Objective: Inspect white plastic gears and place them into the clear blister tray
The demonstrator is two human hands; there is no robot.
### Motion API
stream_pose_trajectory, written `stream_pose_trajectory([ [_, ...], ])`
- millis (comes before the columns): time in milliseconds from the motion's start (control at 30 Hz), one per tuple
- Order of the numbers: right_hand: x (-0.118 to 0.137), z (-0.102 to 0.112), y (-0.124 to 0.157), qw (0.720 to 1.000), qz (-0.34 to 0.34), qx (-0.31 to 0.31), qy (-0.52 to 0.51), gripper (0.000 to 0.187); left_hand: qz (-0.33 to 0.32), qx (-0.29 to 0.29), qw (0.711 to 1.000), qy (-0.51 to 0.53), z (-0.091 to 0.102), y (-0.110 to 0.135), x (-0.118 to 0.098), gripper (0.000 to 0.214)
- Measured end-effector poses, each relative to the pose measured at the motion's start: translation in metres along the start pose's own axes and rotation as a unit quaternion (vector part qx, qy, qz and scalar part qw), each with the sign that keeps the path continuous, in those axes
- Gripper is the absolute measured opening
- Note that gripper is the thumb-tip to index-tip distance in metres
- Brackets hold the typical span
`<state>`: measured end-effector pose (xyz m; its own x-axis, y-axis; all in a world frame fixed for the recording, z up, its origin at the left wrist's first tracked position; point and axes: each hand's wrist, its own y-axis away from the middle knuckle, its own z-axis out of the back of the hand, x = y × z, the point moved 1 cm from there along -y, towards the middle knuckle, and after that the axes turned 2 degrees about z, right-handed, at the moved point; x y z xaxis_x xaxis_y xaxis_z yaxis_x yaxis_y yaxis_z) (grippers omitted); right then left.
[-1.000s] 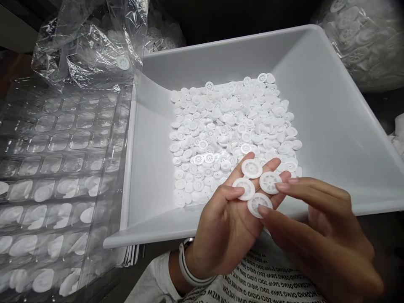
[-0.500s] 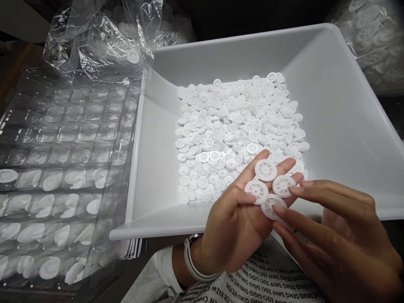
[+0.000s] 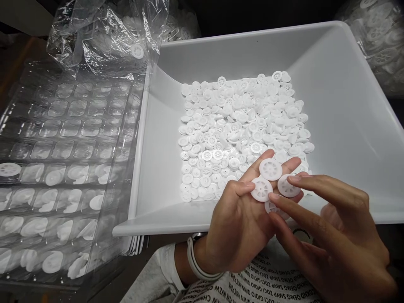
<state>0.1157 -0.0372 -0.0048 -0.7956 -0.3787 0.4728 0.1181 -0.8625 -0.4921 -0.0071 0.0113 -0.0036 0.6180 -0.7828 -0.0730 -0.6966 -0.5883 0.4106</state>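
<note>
Palm up, my left hand [image 3: 241,227] holds several round white plastic wheels with spokes, its thumb resting on the left wheel [image 3: 261,189]. Another wheel [image 3: 270,169] lies across its fingers. My right hand [image 3: 328,223] reaches over from the right, its thumb and a fingertip on either side of the lowest wheel [image 3: 270,206], which is partly hidden. A further fingertip touches the right wheel [image 3: 288,186]. Beyond both hands, a heap of similar white wheels [image 3: 233,126] covers part of the floor of a large white bin [image 3: 344,105].
Clear plastic trays with square pockets [image 3: 74,128] are stacked at the left; white parts fill the nearer rows. A clear bag [image 3: 104,38] of white pieces stands behind them. Another bag of wheels [image 3: 381,50] is at the back right.
My right hand has shifted slightly left across the wheels, and its fingers now cover more of the lowest one. The left hand still holds the wheels. The whole view has shifted a little.
</note>
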Motion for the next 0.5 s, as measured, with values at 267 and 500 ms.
stream_pose_trajectory([
  [267,-0.0003,0.003,0.0013,0.999,-0.033,0.016,-0.017,0.038,0.0,0.003,1.0,0.006,0.0006,0.0003,0.0002,0.054],
  [500,0.0002,0.0018,-0.002,1.0,-0.021,0.011,-0.003,0.033,-0.006,0.011,1.0,0.001,0.0024,-0.0006,-0.0002,0.055],
])
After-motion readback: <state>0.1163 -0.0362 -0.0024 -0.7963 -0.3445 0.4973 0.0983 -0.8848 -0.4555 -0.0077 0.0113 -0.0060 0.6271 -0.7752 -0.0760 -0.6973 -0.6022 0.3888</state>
